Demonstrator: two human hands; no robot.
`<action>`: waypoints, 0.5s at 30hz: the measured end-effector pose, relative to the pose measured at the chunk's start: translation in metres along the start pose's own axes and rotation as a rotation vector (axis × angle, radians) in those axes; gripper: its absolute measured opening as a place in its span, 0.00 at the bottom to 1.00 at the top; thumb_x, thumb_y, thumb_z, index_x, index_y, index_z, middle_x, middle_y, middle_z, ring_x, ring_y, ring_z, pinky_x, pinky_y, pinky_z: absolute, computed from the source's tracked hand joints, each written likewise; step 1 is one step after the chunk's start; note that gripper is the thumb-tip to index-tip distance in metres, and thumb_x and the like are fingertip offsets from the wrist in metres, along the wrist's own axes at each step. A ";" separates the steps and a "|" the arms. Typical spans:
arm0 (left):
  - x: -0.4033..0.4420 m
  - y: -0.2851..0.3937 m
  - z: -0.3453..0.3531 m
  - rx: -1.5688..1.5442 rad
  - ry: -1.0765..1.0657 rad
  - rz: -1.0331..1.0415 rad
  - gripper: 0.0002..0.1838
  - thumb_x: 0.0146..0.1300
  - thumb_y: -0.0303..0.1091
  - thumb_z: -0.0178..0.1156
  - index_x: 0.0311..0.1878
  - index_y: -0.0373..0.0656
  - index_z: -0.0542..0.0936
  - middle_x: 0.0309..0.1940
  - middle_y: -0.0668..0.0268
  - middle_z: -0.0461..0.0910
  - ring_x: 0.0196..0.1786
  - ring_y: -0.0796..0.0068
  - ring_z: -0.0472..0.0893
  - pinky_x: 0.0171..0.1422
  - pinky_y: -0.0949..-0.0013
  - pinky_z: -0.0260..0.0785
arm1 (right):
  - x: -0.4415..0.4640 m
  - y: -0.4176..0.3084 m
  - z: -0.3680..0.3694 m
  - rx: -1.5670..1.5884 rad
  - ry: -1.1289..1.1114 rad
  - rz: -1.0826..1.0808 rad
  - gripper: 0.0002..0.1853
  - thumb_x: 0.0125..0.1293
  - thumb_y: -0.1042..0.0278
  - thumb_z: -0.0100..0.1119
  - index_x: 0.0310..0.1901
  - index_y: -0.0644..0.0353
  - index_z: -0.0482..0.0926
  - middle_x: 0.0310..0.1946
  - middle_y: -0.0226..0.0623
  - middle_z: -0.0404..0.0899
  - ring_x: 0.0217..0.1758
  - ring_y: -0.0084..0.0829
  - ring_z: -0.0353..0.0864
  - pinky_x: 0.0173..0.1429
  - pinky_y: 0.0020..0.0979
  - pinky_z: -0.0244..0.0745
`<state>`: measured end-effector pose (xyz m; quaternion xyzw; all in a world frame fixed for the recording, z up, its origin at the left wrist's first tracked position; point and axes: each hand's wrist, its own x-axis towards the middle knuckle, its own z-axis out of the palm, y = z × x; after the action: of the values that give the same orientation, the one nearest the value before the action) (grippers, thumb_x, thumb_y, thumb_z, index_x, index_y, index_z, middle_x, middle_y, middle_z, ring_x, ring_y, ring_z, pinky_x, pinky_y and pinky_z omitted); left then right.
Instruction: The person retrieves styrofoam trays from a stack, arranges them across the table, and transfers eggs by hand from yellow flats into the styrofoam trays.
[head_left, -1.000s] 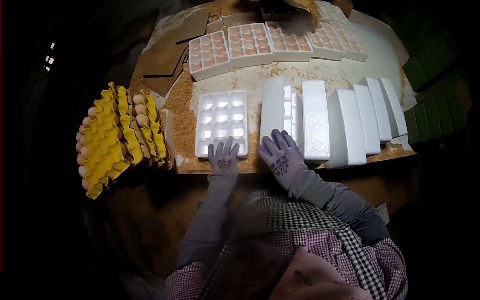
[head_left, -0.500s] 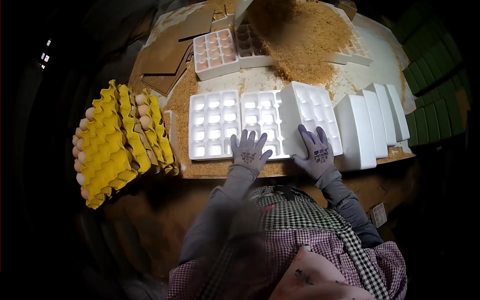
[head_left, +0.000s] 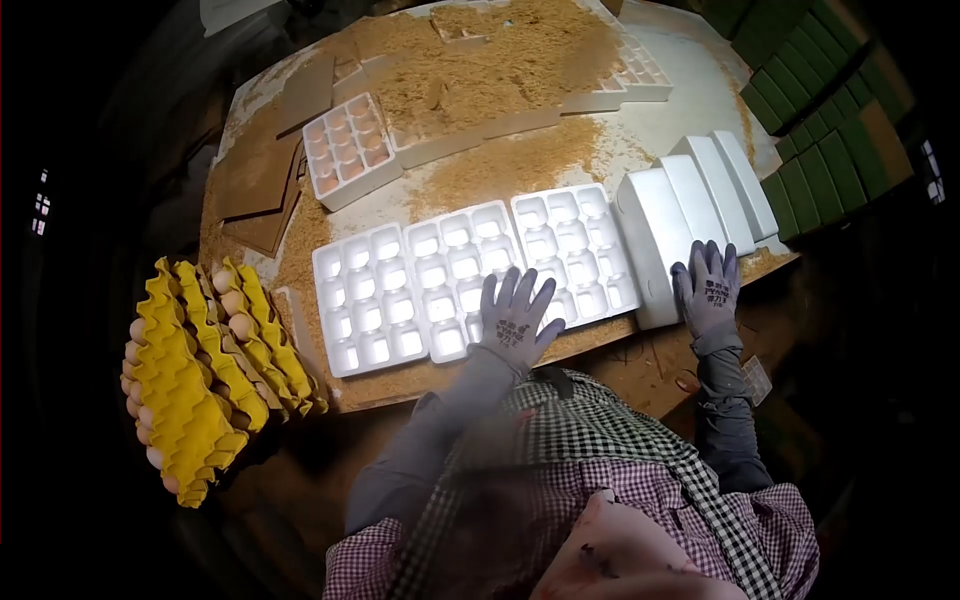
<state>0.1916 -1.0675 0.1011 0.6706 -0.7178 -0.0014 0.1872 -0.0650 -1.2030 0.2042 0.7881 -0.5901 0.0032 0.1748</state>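
Three empty white foam trays with square pockets lie face up side by side near the table's front edge: a left one (head_left: 372, 300), a middle one (head_left: 455, 262) and a right one (head_left: 573, 240). My left hand (head_left: 515, 318), gloved in grey, rests with spread fingers over the lower edges of the middle and right trays. My right hand (head_left: 708, 290), also gloved, has its fingers apart against the front of the white foam pieces (head_left: 652, 235) that stand tilted on edge in a row to the right.
Sawdust (head_left: 490, 75) covers foam boxes at the back. One box of eggs (head_left: 345, 150) shows uncovered beside cardboard sheets (head_left: 258, 180). Yellow egg trays (head_left: 185, 385) with eggs stand at the left. Green boxes (head_left: 825, 165) are stacked at the right.
A third tray now lies flat beside the other two. My right hand has moved right to the standing foam pieces. Sawdust now covers most of the back boxes. The view has shifted.
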 end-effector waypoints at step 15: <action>0.017 0.017 0.013 0.061 -0.236 0.135 0.33 0.71 0.60 0.46 0.73 0.52 0.68 0.61 0.55 0.73 0.73 0.56 0.63 0.76 0.32 0.36 | 0.018 -0.023 0.075 0.769 -0.244 -0.022 0.23 0.67 0.61 0.55 0.63 0.56 0.73 0.51 0.45 0.77 0.55 0.46 0.76 0.58 0.42 0.74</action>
<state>0.1708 -1.0851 0.0976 0.6214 -0.7780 -0.0458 0.0807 -0.0527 -1.2354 0.1313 0.7969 -0.5539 0.1282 -0.2042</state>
